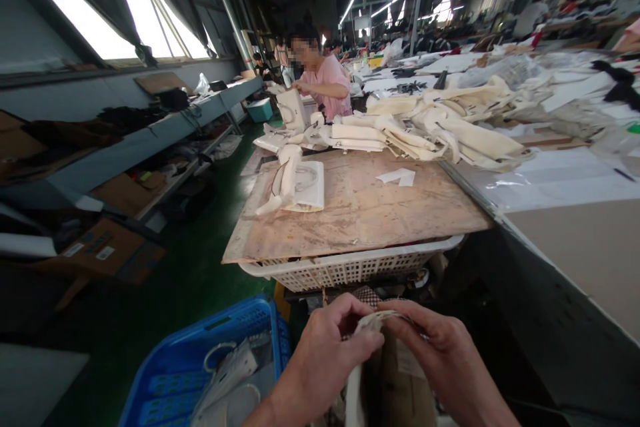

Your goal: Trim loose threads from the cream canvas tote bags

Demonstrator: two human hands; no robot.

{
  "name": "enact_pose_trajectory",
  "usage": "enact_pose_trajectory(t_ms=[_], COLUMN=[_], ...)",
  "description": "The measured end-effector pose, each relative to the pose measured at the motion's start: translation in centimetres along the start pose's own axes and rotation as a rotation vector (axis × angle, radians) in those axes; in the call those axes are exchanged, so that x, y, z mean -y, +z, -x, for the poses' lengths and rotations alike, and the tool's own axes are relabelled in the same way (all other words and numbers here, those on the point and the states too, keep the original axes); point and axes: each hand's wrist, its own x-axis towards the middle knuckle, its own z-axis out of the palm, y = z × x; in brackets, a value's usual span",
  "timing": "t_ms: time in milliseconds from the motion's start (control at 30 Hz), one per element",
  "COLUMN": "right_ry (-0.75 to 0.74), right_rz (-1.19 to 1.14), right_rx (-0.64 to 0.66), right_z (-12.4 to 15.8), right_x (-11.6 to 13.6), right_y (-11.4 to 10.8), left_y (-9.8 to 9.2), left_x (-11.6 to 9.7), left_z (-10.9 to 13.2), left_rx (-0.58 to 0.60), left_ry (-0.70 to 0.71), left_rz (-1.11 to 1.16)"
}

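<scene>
At the bottom of the view my left hand (327, 353) and my right hand (440, 343) are close together, both closed with fingers pinching. Between them is the bunched edge of a cream fabric piece (373, 321), held up in front of me. Below the fingers a pale strip hangs down beside something brown; whether it belongs to the same piece, I cannot tell. Just beyond, on a wooden board (360, 213), lies a white bag (309, 183) with a rope-like handle, beside a folded cream fabric piece (286, 177).
The board rests on a white plastic basket (350, 270). A blue basket (200, 327) at lower left holds pale bags with handles (233, 373). Cream bags are heaped (390, 130) beyond the board. A co-worker in pink (333, 90) handles a white bag. Shelving (165, 120) lines the left.
</scene>
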Motion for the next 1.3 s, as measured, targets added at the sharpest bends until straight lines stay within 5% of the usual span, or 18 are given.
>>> enact_pose_trajectory(t_ms=[367,500,700,900,1300], right_ry=[-0.081,-0.086,-0.037,-0.025,0.010], right_rz=[0.142,0.135,0.099,-0.099,-0.211], right_rx=[0.006,-0.058,0.035,0.060,0.068], right_z=[0.4,0.8,0.6,0.0,0.1], right_x=[-0.2,-0.4,-0.5,1.5,2.1], right_y=[0.3,0.4,-0.5,-0.2,-0.4], left_y=[0.5,0.7,1.3,1.3,0.2], left_x=[-0.5,-0.1,0.5,0.7,0.3], left_z=[1.3,0.9,0.2,0.5,1.4], left_rx=[-0.150,-0.172,-0.168,-0.201,-0.024], left_ry=[0.005,-0.044,-0.081,0.000,0.167], left_rz=[-0.299,-0.228,-0.045,-0.140,-0.250])
